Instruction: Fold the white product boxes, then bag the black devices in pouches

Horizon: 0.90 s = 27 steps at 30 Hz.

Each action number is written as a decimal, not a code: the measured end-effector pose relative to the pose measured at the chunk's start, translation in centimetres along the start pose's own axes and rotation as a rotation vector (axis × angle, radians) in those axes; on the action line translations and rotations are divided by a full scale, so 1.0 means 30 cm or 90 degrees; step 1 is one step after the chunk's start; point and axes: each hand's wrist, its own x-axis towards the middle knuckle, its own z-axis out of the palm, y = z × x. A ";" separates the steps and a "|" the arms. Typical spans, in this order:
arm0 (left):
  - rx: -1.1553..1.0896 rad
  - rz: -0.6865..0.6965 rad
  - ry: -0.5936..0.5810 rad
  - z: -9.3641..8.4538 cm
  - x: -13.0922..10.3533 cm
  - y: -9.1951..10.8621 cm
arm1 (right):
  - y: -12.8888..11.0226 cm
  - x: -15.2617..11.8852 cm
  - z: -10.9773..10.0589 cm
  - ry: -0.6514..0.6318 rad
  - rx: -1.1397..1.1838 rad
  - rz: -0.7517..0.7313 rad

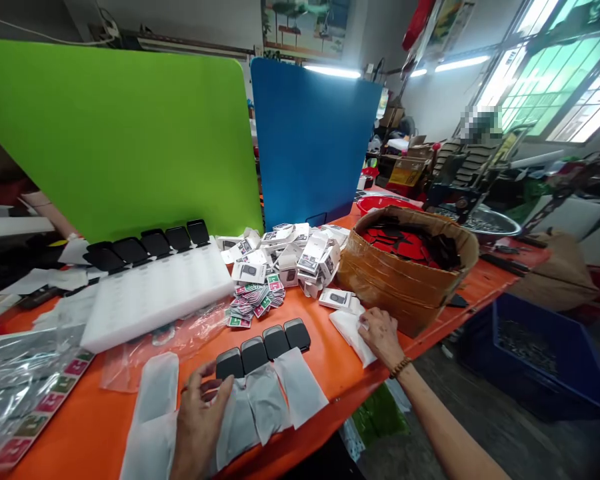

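My left hand (200, 413) is at the front of the table, thumb and fingers apart, beside the leftmost of several flat black rounded cases (254, 355) standing in a row. White thin pouches (300, 387) lie in front of these cases and partly overlap them. More white pouches (153, 400) are to the left of this hand, partly covered by it. At the right, my right hand (381, 337) has its fingers closed on the edge of a white pouch (354, 335) near the cardboard box. A small printed white box (336, 298) sits just behind that pouch.
A heap of small white boxes (300, 257) and a pile of printed cards (255, 303) lie mid-table. A white foam tray (163, 290) with black cases is left. The cardboard box (395, 287) holds red and black pieces. Green (130, 140) and blue (313, 140) panels stand behind.
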 end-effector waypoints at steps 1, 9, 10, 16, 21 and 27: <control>-0.013 -0.003 -0.019 0.020 -0.016 0.008 | -0.004 0.009 0.002 0.000 0.000 -0.001; -0.046 -0.001 -0.114 0.104 -0.099 0.046 | -0.008 0.007 -0.012 0.049 0.037 -0.011; -0.052 -0.007 -0.129 0.111 -0.107 0.047 | -0.013 -0.006 -0.026 0.080 0.051 -0.011; -0.167 -0.057 -0.299 0.183 -0.144 0.079 | -0.158 -0.114 -0.150 0.282 0.265 -0.134; -0.289 -0.050 -0.372 0.210 -0.169 0.142 | -0.374 -0.225 -0.164 0.241 0.395 -0.212; -0.313 -0.063 -0.299 0.146 -0.161 0.175 | -0.508 -0.285 -0.117 0.042 0.574 -0.231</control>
